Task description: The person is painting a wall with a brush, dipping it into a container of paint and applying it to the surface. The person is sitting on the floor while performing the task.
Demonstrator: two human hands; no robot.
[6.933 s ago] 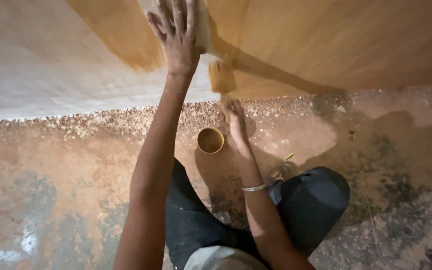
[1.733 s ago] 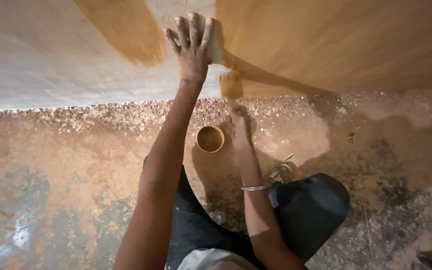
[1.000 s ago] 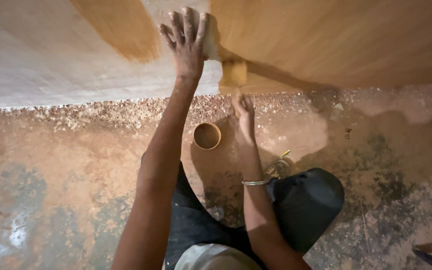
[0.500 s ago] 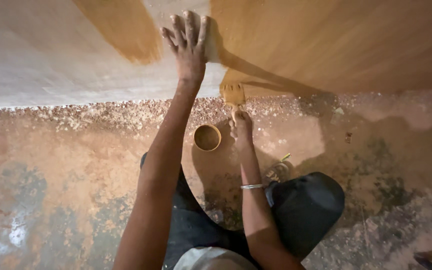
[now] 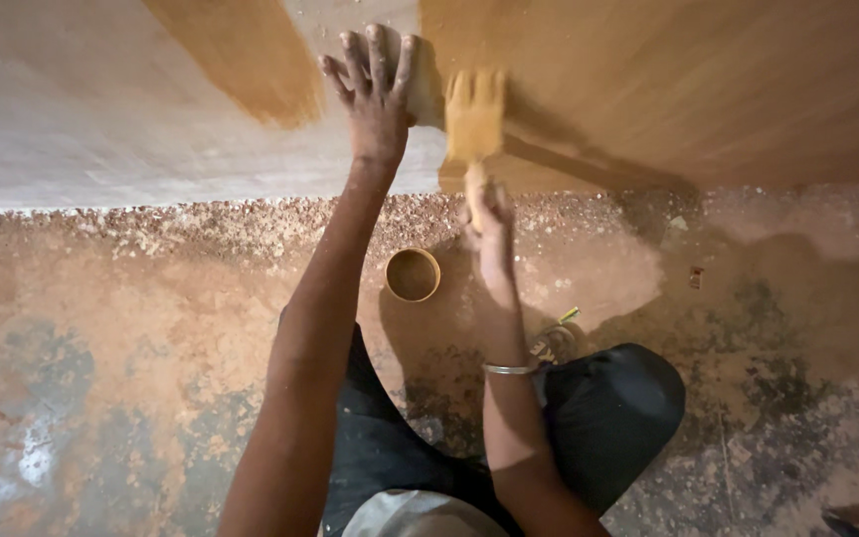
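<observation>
A large wooden panel fills the top of the frame — pale and bare on the upper left, coated a wet amber-brown across the upper right, with one brown patch near the top centre. Below it runs the stained, reddish floor, strewn with sawdust along the panel's edge. The person's dark-trousered legs are folded at lower centre. The left hand lies flat on the panel at top centre, fingers spread wide. Just to its right the right hand is closed round the handle of a paintbrush — its bristles press on the panel at the edge of the coated area. A thin bangle circles that wrist. A small round tin of brown liquid stands on the floor between the forearms.
</observation>
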